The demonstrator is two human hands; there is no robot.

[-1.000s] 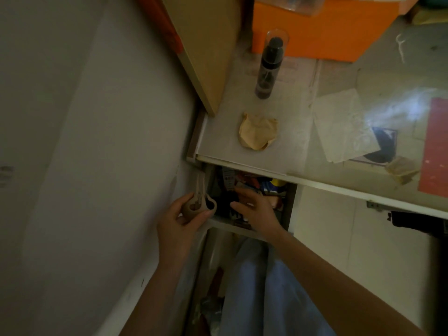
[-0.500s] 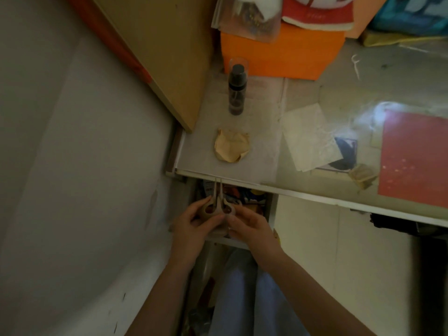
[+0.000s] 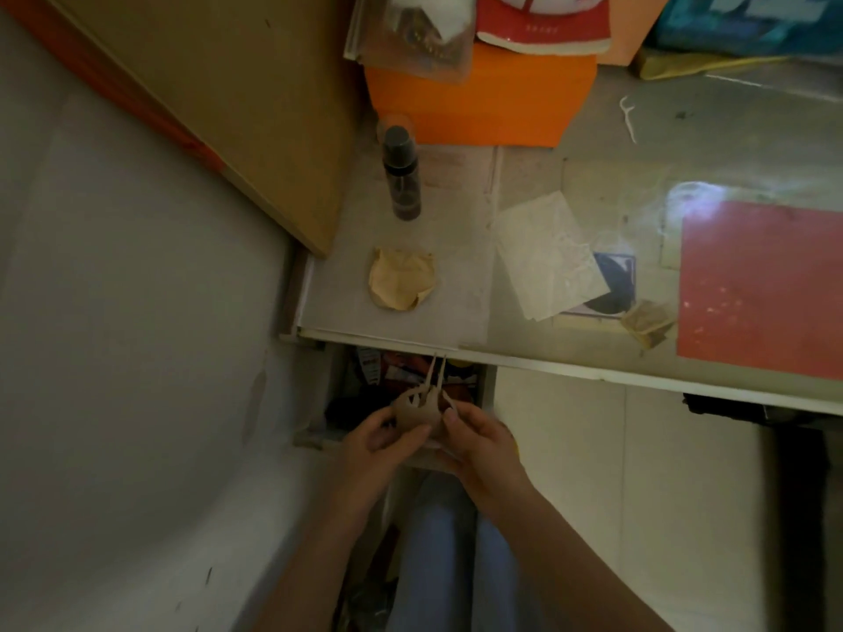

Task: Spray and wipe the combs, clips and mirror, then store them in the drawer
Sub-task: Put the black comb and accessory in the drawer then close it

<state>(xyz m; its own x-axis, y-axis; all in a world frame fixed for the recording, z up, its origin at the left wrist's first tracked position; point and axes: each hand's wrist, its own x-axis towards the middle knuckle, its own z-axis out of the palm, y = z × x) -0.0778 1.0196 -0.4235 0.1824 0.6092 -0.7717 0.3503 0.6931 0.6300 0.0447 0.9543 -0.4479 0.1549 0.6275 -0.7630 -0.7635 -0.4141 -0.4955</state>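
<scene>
Beige clip [image 3: 420, 410] pinched by left hand [image 3: 372, 444] and right hand [image 3: 479, 442] above open drawer [image 3: 487, 390] | spray bottle [image 3: 401, 173], cloth [image 3: 401, 285] idle on worktop [image 3: 456, 312] | judged storing stage; clip not yet stowed.

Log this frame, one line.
hands: both holding beige hair clip | over open drawer | spray bottle, cloth on desk

Beige clip [image 3: 422, 405], dark spray bottle [image 3: 401, 175], yellow cloth [image 3: 401, 285], orange box [image 3: 479, 102], red sheet [image 3: 762, 285].

Your left hand [image 3: 372, 442] and right hand [image 3: 479, 442] are close together, fingers curled, both pinching one small thing.
</scene>
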